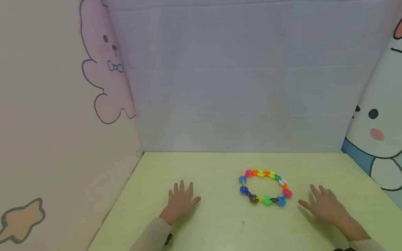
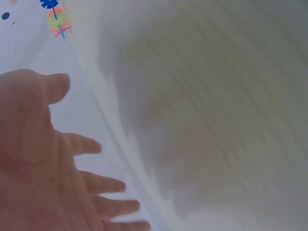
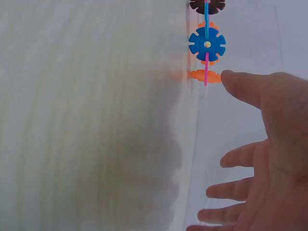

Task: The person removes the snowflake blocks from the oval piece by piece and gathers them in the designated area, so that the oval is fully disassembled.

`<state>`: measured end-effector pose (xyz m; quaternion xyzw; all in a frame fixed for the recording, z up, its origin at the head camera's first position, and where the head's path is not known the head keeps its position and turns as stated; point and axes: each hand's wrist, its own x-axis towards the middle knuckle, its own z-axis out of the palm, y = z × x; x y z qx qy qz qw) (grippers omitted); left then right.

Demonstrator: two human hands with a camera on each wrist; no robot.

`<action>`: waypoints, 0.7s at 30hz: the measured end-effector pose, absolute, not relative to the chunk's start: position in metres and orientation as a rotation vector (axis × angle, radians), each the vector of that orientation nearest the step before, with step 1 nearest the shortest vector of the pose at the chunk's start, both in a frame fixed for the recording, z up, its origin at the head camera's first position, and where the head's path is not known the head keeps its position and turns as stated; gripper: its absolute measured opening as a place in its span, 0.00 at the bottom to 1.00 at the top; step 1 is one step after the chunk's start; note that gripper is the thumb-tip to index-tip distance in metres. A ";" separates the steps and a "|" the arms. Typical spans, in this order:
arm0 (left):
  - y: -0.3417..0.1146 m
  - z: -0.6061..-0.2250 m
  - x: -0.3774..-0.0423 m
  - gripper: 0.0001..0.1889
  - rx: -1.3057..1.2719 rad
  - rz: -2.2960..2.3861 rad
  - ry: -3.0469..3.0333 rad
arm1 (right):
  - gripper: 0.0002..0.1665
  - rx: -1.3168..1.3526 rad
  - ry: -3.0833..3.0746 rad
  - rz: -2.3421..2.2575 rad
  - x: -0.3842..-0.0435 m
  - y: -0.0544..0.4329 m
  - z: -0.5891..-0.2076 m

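A closed ring of interlocking flower-shaped plastic discs [image 1: 267, 200] lies on the table, right of centre. Its pieces are pink, orange, yellow, green, white, blue and brown. To the left of the ring, my left hand [image 1: 181, 204] is spread palm down with nothing in it. On the ring's right side is my right hand [image 1: 326, 205], fingers extended and holding nothing; its thumb points toward the ring, with a gap between. In the right wrist view, a blue disc [image 3: 207, 44] of the ring shows beyond the thumb. The left wrist view catches only a small part of the ring.
The pale yellow-green table [image 1: 220, 230] ends at a white cloth backdrop [image 1: 238, 76]. A cream wall [image 1: 56, 139] with a pink cartoon bear stands at the left, and a cartoon-printed panel [image 1: 386, 87] at the right. A small dark mark [image 1: 243, 223] is on the tabletop.
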<state>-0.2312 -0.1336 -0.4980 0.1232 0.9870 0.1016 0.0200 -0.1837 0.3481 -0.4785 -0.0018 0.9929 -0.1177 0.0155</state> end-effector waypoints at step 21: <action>-0.014 -0.501 -0.274 0.36 0.781 0.320 2.947 | 0.41 -0.213 3.095 -0.822 -0.232 0.334 -0.486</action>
